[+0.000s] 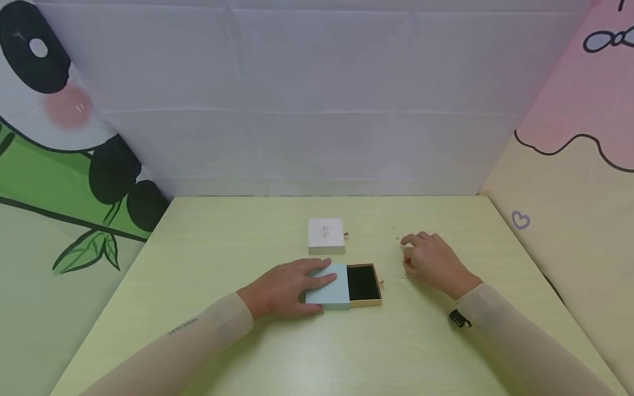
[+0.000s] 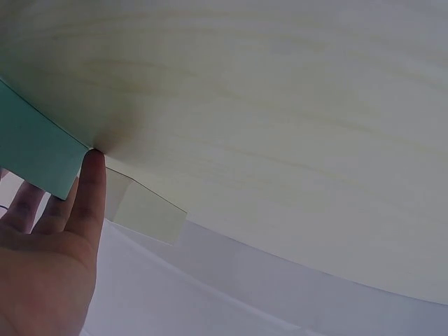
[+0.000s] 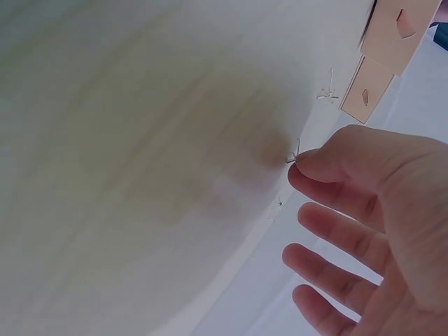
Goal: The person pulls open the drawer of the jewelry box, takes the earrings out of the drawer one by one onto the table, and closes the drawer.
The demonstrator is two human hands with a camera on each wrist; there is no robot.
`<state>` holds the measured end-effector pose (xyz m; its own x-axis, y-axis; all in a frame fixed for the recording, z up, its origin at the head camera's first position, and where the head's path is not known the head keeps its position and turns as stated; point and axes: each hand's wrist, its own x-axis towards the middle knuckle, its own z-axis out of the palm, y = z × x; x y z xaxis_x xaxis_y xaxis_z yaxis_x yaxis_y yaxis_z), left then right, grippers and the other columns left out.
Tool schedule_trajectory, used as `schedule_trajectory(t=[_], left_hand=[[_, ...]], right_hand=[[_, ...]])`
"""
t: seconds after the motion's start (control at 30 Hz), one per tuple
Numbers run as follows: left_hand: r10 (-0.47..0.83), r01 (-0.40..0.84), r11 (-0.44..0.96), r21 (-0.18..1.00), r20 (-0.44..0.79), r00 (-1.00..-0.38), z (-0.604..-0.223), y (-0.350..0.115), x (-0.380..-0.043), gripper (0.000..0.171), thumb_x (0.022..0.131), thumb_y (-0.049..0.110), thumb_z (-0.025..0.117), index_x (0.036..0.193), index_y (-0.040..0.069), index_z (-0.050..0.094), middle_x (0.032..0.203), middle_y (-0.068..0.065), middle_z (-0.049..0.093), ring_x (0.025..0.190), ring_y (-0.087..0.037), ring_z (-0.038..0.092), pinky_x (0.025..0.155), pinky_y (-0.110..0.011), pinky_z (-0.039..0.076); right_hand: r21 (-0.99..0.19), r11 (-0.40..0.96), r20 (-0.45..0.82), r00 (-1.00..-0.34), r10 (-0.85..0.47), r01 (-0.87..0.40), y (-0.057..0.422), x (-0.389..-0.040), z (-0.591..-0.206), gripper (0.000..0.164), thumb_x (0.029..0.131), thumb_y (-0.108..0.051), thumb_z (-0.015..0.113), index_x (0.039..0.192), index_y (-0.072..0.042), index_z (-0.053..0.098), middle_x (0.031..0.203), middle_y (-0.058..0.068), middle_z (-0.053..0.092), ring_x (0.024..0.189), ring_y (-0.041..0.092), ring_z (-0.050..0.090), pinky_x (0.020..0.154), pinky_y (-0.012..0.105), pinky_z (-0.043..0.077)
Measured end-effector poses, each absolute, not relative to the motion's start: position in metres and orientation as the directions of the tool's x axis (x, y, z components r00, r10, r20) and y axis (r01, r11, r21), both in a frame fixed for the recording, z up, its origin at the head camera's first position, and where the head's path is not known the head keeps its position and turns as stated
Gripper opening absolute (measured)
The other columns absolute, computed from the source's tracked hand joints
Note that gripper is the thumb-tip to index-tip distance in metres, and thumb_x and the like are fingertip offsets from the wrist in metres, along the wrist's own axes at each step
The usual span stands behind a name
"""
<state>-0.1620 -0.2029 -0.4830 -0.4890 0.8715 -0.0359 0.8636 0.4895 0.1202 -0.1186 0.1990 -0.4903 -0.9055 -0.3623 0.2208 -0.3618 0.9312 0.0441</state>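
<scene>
A light blue slide-out box [image 1: 342, 294] lies on the table with its black-lined drawer [image 1: 363, 283] partly pulled out to the right. My left hand [image 1: 287, 289] holds the box's left part, thumb along the near edge and fingers over the top and far side. Over the table to the right, my right hand [image 1: 438, 264] pinches a tiny silvery pin-like piece [image 3: 292, 158] between thumb and index finger, the other fingers loosely bent. Two similar thin pieces, one nearer the boxes [image 3: 327, 92] and one farther off [image 3: 280, 204], lie on the table; their exact kind is too small to tell.
Behind the blue box stands a white box [image 1: 326, 236] with small print and a pull tab on its right side. The pale wooden table [image 1: 223, 236] meets a white cloth wall [image 1: 317, 99] at the back, with printed cloth walls left and right.
</scene>
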Motion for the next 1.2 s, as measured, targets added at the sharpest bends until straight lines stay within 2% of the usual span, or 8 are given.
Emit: schedule_trajectory(t=[0.3, 0.47, 0.67, 0.93, 1.2], left_hand=[[0.871, 0.862, 0.491, 0.125, -0.034, -0.491, -0.483, -0.203, -0.162, 0.076, 0.111, 0.056, 0.078, 0.179, 0.034, 0.054, 0.189, -0.004, 0.050, 0.171, -0.031, 0.056, 0.134, -0.052, 0.057], [0.868, 0.858, 0.495, 0.139, -0.043, -0.494, -0.480, -0.203, -0.161, 0.076, 0.111, 0.055, 0.079, 0.179, 0.033, 0.053, 0.190, -0.004, 0.049, 0.173, -0.031, 0.054, 0.136, -0.052, 0.055], [0.869, 0.859, 0.494, 0.132, -0.036, -0.494, -0.482, -0.202, -0.161, 0.076, 0.111, 0.055, 0.079, 0.179, 0.033, 0.054, 0.189, -0.004, 0.049, 0.172, -0.031, 0.055, 0.135, -0.052, 0.056], [0.865, 0.854, 0.500, 0.141, -0.044, -0.500, -0.484, -0.202, -0.162, 0.076, 0.111, 0.056, 0.079, 0.179, 0.034, 0.054, 0.190, -0.004, 0.048, 0.173, -0.031, 0.054, 0.135, -0.053, 0.056], [0.865, 0.853, 0.500, 0.146, -0.039, -0.500, -0.481, -0.202, -0.161, 0.076, 0.110, 0.055, 0.080, 0.179, 0.034, 0.054, 0.190, -0.004, 0.049, 0.173, -0.031, 0.054, 0.135, -0.052, 0.056]], right_hand=[[0.063, 0.931, 0.233, -0.901, -0.365, -0.361, 0.195, -0.112, -0.483, 0.012, 0.098, -0.010, 0.088, 0.088, -0.016, 0.089, 0.136, 0.011, 0.085, 0.121, 0.038, 0.078, 0.100, 0.058, 0.066], [-0.012, 0.928, 0.197, -0.911, -0.362, -0.372, 0.177, -0.102, -0.477, 0.002, 0.097, -0.016, 0.093, 0.098, -0.017, 0.091, 0.140, 0.011, 0.083, 0.128, 0.039, 0.076, 0.104, 0.059, 0.065], [-0.083, 0.923, 0.128, -0.923, -0.363, -0.375, 0.157, -0.092, -0.475, 0.007, 0.099, -0.024, 0.094, 0.104, -0.020, 0.093, 0.147, 0.009, 0.081, 0.136, 0.039, 0.074, 0.109, 0.060, 0.064], [-0.093, 0.921, 0.130, -0.921, -0.366, -0.379, 0.146, -0.088, -0.480, 0.002, 0.099, -0.024, 0.094, 0.098, -0.024, 0.093, 0.147, 0.009, 0.081, 0.137, 0.040, 0.073, 0.105, 0.060, 0.064], [-0.157, 0.930, 0.126, -0.941, -0.314, -0.331, 0.136, -0.087, -0.479, 0.008, 0.099, -0.017, 0.092, 0.093, -0.023, 0.092, 0.149, 0.009, 0.080, 0.144, 0.040, 0.067, 0.107, 0.063, 0.061]])
